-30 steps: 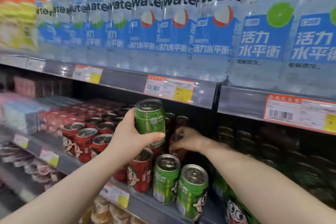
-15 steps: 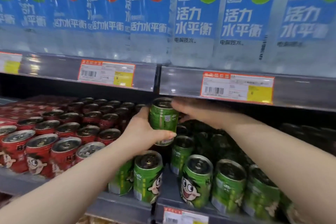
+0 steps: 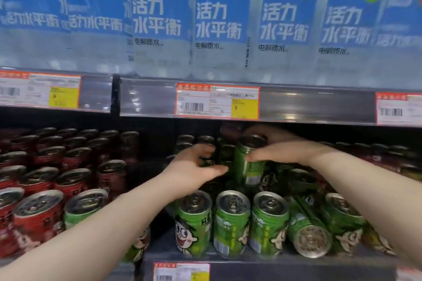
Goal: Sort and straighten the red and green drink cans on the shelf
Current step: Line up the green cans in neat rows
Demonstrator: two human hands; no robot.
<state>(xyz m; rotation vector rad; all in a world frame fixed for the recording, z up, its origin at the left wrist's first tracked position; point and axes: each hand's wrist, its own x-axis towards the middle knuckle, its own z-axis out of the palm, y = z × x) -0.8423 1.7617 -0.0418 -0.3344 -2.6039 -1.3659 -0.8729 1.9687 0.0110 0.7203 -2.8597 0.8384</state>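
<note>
My right hand (image 3: 283, 151) grips a green can (image 3: 249, 166) from above and the right, holding it upright over the back rows of green cans. Just left of that can, my left hand (image 3: 196, 166) has its fingers spread and nothing in it. Three upright green cans (image 3: 230, 223) line the shelf front below my hands. Right of them a green can (image 3: 308, 230) lies on its side, bottom toward me. Red cans (image 3: 38, 217) fill the left section. A single green can (image 3: 84, 207) stands at the right end of the front red row.
Large water bottles (image 3: 219, 20) with blue labels crowd the upper shelf. Its edge (image 3: 308, 105) with price tags hangs low over the cans. More dark cans (image 3: 388, 155) sit at the far right. A price tag (image 3: 182, 271) marks the lower shelf edge.
The view swung right, from the red section to the green one. The green can travelled right and passed from my left hand to my right hand. My left hand let go.
</note>
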